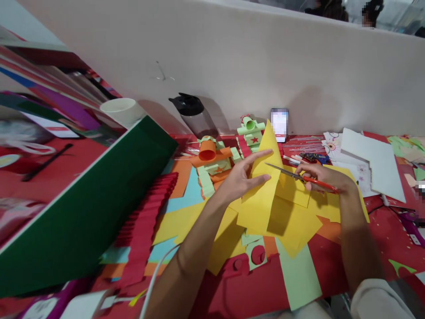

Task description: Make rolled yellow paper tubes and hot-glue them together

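Observation:
My left hand (247, 175) is closed on a sheet of yellow paper (257, 210), thumb and fingers on its near face. The sheet stands upright, its tip pointing up. In my right hand (320, 177) is a pair of scissors (292, 173) with orange-red handles. Their blades reach left over the yellow sheet near my left thumb; whether they are cutting I cannot tell. Other yellow pieces (294, 226) lie beneath. Just behind my left hand stand paper figures: one orange and light green (212, 161), one light green with a red star (250, 135).
A dark green board (89, 208) slants across the left side, near a white cup (121, 110). A black-lidded bottle (195, 115) and a phone (279, 124) lean by the white partition. Pleated red paper (142, 230), a white board (373, 157) and a white cable (156, 277) lie around.

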